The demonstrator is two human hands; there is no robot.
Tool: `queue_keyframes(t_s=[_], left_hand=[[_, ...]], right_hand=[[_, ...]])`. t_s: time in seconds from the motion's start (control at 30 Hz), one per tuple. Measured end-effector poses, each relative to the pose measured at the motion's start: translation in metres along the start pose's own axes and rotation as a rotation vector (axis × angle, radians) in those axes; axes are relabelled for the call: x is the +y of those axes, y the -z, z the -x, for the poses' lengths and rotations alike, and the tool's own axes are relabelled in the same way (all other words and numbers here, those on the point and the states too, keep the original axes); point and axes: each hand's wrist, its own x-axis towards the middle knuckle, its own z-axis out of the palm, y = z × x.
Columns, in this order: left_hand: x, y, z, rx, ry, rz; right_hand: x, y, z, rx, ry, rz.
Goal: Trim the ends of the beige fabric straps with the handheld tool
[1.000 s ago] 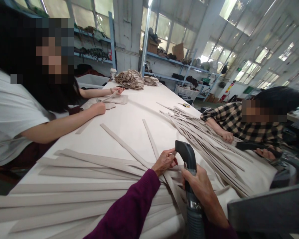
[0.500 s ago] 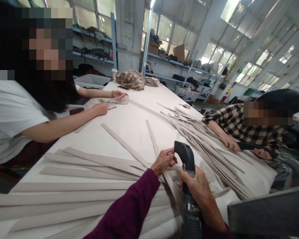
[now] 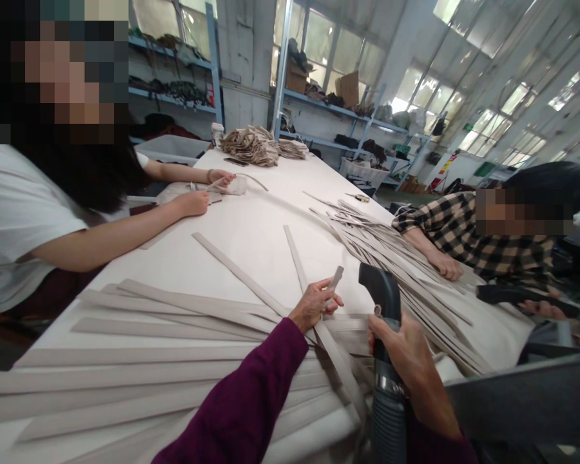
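Observation:
My left hand [image 3: 314, 304] pinches a grey-beige fabric strip [image 3: 337, 357]; its short end pokes up above the fingers and its length trails down toward me. In my right hand [image 3: 408, 348] is a black curved nozzle [image 3: 383, 287] on a ribbed hose [image 3: 389, 419]. The nozzle's mouth faces left, a small gap away from the strip's end. Beneath and left of my hands, several flat strips [image 3: 140, 353] fan out over the white table [image 3: 251, 245]. What the strip's lower end rests against is hard to make out.
On the left a person in a white top [image 3: 53, 206] holds a thin strip. At right, a person in a checked shirt [image 3: 444, 225] has another black nozzle [image 3: 517, 295]. Loose strips [image 3: 396, 270] lie between us. Bundled strips [image 3: 251, 145] and yellow-black snips [image 3: 360, 197] sit farther off.
My right hand has moved the nozzle right, away from the strip's end, which now shows clearly above my left fingers. The checked-shirt person's nozzle hand has shifted right, apart from the other hand.

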Motion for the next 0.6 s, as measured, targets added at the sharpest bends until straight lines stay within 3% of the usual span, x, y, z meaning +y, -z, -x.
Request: queue_keyframes(t_s=[0.23, 0.4, 0.6], left_hand=[[-0.002, 0.002, -0.002, -0.007, 0.011, -0.019], [0.0, -0.003, 0.002, 0.007, 0.003, -0.095], [0.0, -0.003, 0.0, 0.015, -0.036, -0.141]], right_hand=[[-0.003, -0.005, 0.023, -0.108, 0.011, 0.018], [-0.012, -0.014, 0.018, -0.11, -0.023, -0.022], [-0.002, -0.021, 0.015, -0.163, -0.008, -0.08]])
